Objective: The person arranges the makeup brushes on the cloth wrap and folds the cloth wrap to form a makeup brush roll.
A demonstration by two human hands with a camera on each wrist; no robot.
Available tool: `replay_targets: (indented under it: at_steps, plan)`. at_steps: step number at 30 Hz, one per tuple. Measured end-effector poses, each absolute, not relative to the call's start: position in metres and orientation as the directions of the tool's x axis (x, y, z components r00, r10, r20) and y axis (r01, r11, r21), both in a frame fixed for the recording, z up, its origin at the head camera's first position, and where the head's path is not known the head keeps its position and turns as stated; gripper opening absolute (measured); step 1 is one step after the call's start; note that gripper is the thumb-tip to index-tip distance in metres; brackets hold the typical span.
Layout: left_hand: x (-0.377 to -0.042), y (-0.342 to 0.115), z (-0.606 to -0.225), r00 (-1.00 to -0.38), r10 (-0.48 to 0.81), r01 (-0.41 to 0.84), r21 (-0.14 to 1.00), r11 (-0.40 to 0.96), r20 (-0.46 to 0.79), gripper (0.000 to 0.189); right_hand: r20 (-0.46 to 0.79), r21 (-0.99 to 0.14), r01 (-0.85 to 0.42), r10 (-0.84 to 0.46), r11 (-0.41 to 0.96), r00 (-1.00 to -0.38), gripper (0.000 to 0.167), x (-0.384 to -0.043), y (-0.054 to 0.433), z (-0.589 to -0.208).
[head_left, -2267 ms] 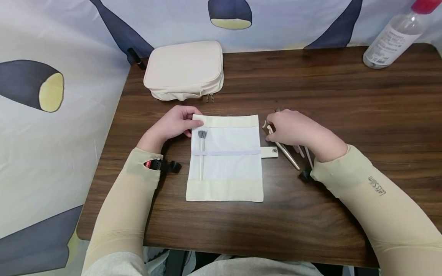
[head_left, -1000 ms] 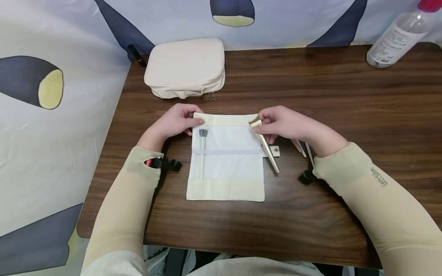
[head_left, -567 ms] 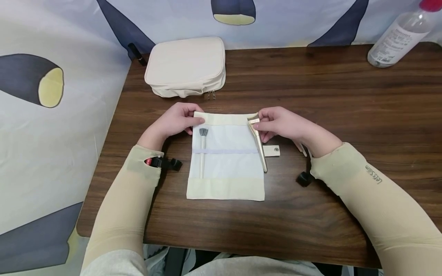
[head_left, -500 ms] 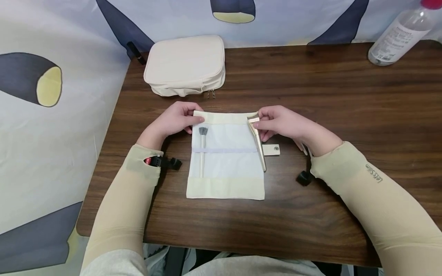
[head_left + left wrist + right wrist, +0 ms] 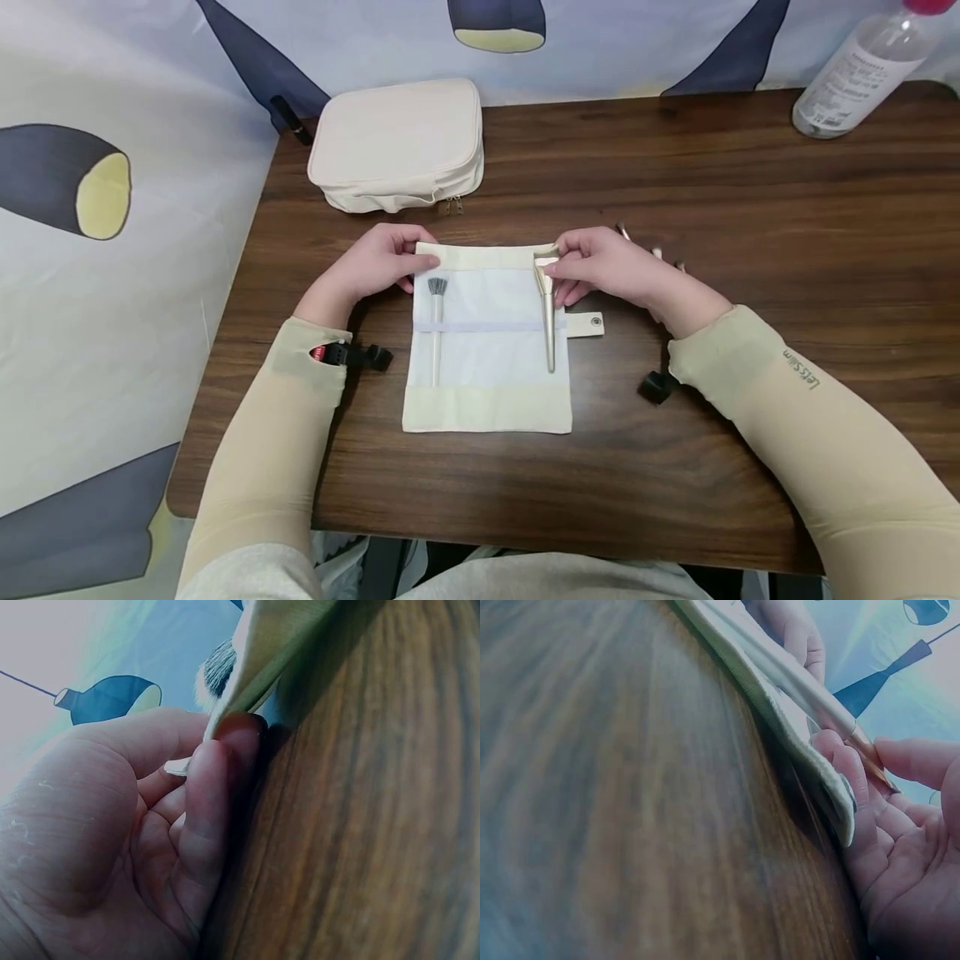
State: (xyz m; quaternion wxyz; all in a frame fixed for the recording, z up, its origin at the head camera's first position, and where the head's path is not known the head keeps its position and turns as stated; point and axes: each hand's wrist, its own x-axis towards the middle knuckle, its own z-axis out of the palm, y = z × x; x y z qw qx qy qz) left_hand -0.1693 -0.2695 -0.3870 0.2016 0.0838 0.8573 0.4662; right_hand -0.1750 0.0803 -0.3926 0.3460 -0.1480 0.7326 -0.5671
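Note:
A cream cloth brush roll [image 5: 487, 410] lies unfolded on the table, a pale elastic strip across its middle. My left hand [image 5: 378, 265] pinches its upper left corner between thumb and fingers; the left wrist view shows that cloth edge in the grip. Along the roll's left side rests a makeup brush with grey bristles [image 5: 437, 325]. In my right hand [image 5: 611, 268], thumb and fingers pinch another makeup brush [image 5: 550, 329] near its gold-coloured top end. Its handle [image 5: 799, 679] points toward me over the roll's right side, and my fingers are right at the roll's upper right corner.
A snap tab [image 5: 585, 324] sticks out right of the roll. Beyond my right hand show the ends of several more brushes [image 5: 622, 231], partly hidden by it. Behind are a zipped cream case [image 5: 397, 142], a black tube [image 5: 291, 120] and a red-capped bottle [image 5: 855, 87].
My right hand has brought the gold-topped brush leftward from beside the roll to over its right side, turning it nearly straight. My left hand stays at the corner.

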Motion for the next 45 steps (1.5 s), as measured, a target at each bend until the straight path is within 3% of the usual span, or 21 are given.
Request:
replay_targets:
  at_steps: [45]
  plan:
    - [-0.1681,-0.2694,-0.388,-0.912,0.321,-0.041,0.835,0.549,-0.256,0.009,-0.338,-0.935,0.18,-0.613,0.306,-0.713,0.023,-0.1765,0.0815,-0.393]
